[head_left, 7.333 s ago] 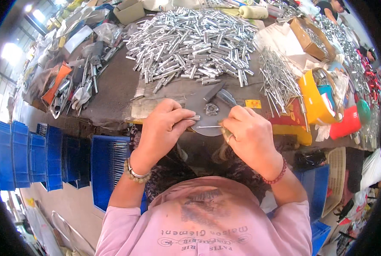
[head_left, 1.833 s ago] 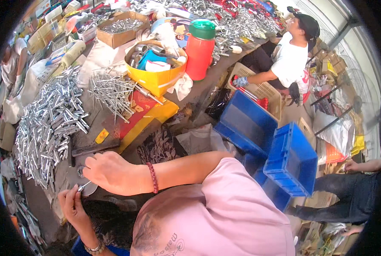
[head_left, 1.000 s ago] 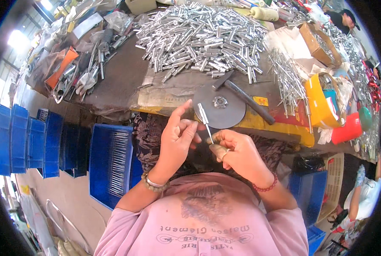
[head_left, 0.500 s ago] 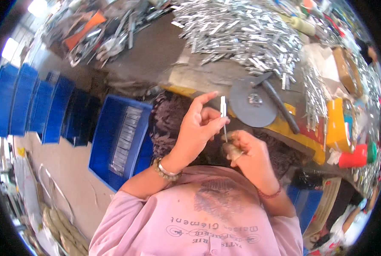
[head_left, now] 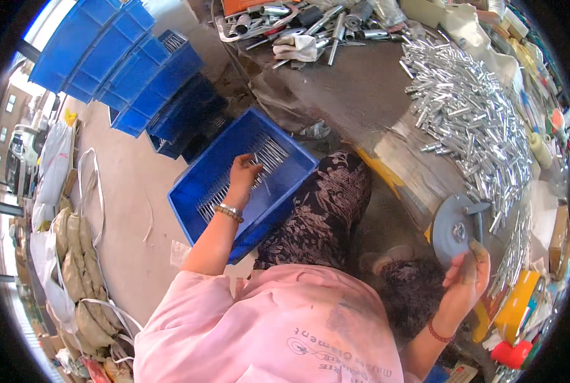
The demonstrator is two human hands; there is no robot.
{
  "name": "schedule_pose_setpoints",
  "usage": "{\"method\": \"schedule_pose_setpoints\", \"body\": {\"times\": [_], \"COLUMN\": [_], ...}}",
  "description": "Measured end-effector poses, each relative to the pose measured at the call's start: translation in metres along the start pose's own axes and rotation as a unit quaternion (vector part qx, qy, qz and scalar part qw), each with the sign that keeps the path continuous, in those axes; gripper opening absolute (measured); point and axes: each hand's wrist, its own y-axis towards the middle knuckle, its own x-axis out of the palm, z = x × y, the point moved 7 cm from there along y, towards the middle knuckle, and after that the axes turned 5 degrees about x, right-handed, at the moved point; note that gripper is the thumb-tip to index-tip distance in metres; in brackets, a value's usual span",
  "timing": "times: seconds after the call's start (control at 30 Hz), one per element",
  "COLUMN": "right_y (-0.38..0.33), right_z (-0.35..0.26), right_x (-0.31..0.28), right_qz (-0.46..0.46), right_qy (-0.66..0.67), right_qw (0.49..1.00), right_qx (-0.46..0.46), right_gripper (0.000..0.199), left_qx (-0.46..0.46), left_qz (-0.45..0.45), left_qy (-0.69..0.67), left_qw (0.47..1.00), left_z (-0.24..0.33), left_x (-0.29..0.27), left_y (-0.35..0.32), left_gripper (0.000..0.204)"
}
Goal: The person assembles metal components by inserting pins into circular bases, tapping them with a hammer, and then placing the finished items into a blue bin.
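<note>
My left hand is inside a blue plastic bin, its fingers pinched at a slim metal rod. A row of similar thin silvery rods lies side by side along the bin's bottom. Far to the right, my right hand closes around the lower handle of a hammer. Its fingers hide the handle's end. The hammer's dark head is over the edge of a round grey disc at the bench's near edge.
Stacked blue bins stand at the far left. A large heap of silvery metal tubes covers the bench on the right. Metal tools and sockets lie at the back. Beside the disc is a yellow box and a red spool.
The view has turned left. My left hand has moved from in front of my chest into the blue bin with the metal piece. My right hand has left that piece and reached the hammer.
</note>
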Motion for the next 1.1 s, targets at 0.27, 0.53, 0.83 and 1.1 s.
{"method": "schedule_pose_setpoints", "body": {"times": [0.27,0.53,0.83,1.1], "right_y": [0.003,-0.005,-0.008,-0.008], "right_z": [0.003,-0.005,-0.008,-0.015], "right_x": [-0.003,-0.006,0.019,0.014], "right_qz": [-0.023,-0.016,-0.049,-0.122], "right_qy": [0.036,0.047,0.060,0.122], "right_qw": [0.999,0.997,0.997,0.984], "right_qx": [-0.033,-0.063,0.009,0.042], "right_gripper": [0.031,0.028,0.015,0.020], "left_qx": [-0.067,0.082,0.164,0.432], "left_qz": [0.073,0.030,0.009,0.096], "left_qy": [0.030,0.300,0.256,0.082], "left_qw": [0.995,0.950,0.953,0.893], "left_z": [-0.081,-0.134,-0.112,0.215], "left_x": [-0.002,0.013,-0.007,0.082], "left_y": [0.091,0.182,0.175,0.015], "left_gripper": [0.050,0.049,0.049,0.023]}}
